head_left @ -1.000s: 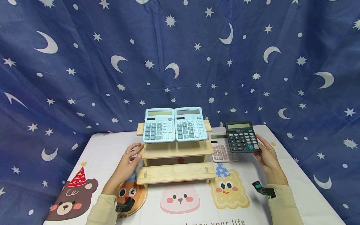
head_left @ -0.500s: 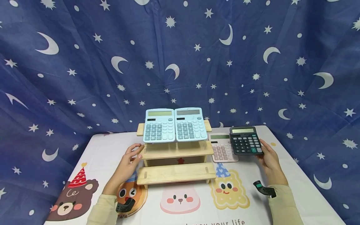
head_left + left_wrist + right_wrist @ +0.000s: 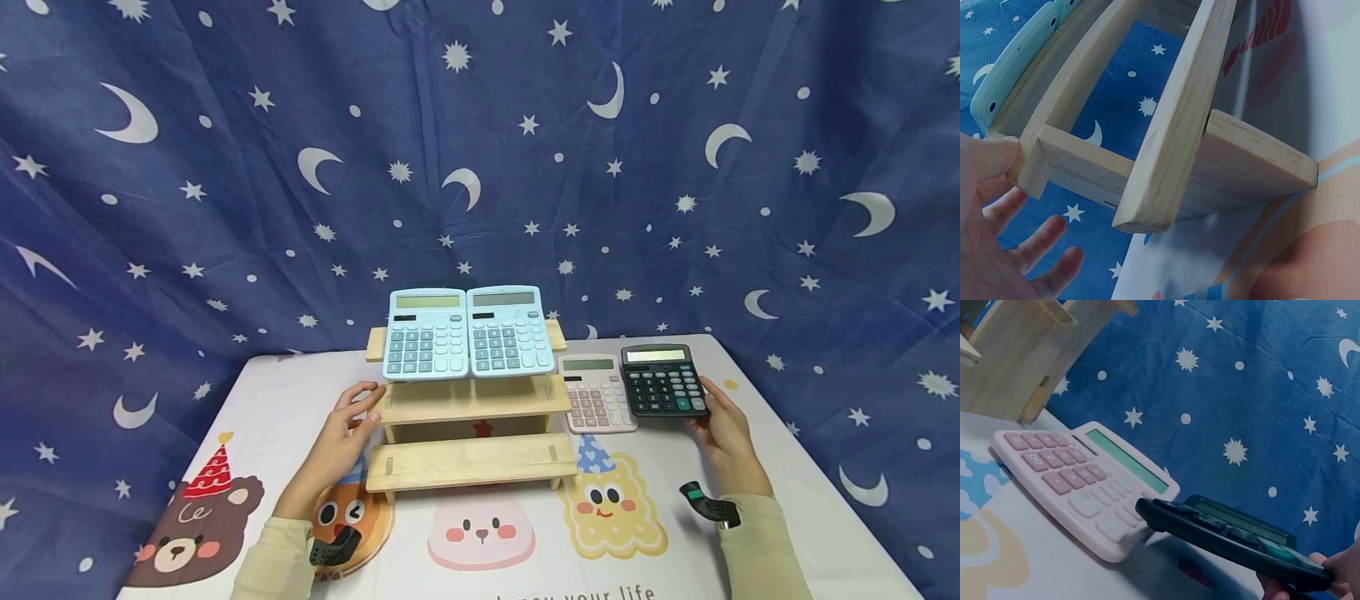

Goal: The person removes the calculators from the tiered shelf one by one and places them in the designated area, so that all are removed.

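Two light blue calculators (image 3: 425,333) (image 3: 510,331) stand side by side, leaning on the top tier of a three-tier wooden stand (image 3: 471,461). My left hand (image 3: 333,442) holds the left end of its middle board between thumb and index finger; the other fingers (image 3: 1041,244) spread loosely below. My right hand (image 3: 726,429) grips a black calculator (image 3: 663,382) by its lower right corner. In the right wrist view the black calculator (image 3: 1235,540) is tilted, one end raised above the table and near a pink calculator (image 3: 1079,487). The pink one lies right of the stand.
A white tablecloth (image 3: 600,575) printed with cartoon figures covers the table. A dark blue curtain (image 3: 480,225) with moons and stars hangs behind it. Black straps (image 3: 708,506) sit at both wrists.
My right hand has moved the black calculator right and lower, from overlapping the pink one to beside it. The left hand and the stand stay in place.
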### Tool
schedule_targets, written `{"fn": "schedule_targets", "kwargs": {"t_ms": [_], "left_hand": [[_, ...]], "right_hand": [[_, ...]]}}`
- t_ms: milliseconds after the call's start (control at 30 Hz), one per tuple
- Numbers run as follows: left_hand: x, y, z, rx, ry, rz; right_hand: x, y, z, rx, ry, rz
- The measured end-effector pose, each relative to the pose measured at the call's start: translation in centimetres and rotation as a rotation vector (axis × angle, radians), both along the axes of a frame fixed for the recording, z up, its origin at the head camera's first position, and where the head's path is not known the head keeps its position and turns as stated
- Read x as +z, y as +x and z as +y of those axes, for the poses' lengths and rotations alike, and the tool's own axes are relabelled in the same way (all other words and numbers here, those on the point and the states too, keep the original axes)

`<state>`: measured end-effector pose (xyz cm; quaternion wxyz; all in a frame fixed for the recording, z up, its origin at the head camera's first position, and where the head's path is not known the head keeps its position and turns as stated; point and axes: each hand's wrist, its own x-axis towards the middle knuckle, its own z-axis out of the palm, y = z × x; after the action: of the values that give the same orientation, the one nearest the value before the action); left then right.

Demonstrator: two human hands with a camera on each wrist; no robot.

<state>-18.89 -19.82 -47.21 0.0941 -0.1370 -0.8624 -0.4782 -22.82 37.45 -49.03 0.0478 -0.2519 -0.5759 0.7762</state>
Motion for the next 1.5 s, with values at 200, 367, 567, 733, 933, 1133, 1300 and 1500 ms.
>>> {"fn": "schedule_targets", "kwargs": {"t_ms": [200,367,567,733,933,1133,1300,1500], "left_hand": [[0.0,0.0,0.0,0.000,0.003,-0.004],[0.0,0.0,0.0,0.001,0.001,-0.006],[0.1,0.0,0.0,-0.002,0.007,-0.010],[0.0,0.0,0.0,-0.001,0.004,-0.009],[0.0,0.0,0.0,-0.003,0.005,-0.009],[0.0,-0.1,0.0,-0.007,0.006,-0.007],[0.0,-0.1,-0.1,-0.009,0.014,-0.014],[-0.2,-0.1,-0.2,-0.016,0.018,-0.004]], "right_hand": [[-0.3,0.1,0.5,0.028,0.001,-0.081],[-0.6,0.0,0.9,0.072,-0.040,-0.136],[-0.9,-0.3,0.9,-0.014,0.023,-0.163],[-0.8,-0.4,0.5,-0.070,0.114,-0.197],[-0.7,-0.4,-0.1,-0.058,0.210,-0.167],[-1.0,-0.5,-0.2,-0.031,0.236,-0.139],[-1.2,-0.6,-0.2,0.007,0.272,-0.135],[-0.8,-0.7,-0.5,0.069,0.381,-0.097]]}}
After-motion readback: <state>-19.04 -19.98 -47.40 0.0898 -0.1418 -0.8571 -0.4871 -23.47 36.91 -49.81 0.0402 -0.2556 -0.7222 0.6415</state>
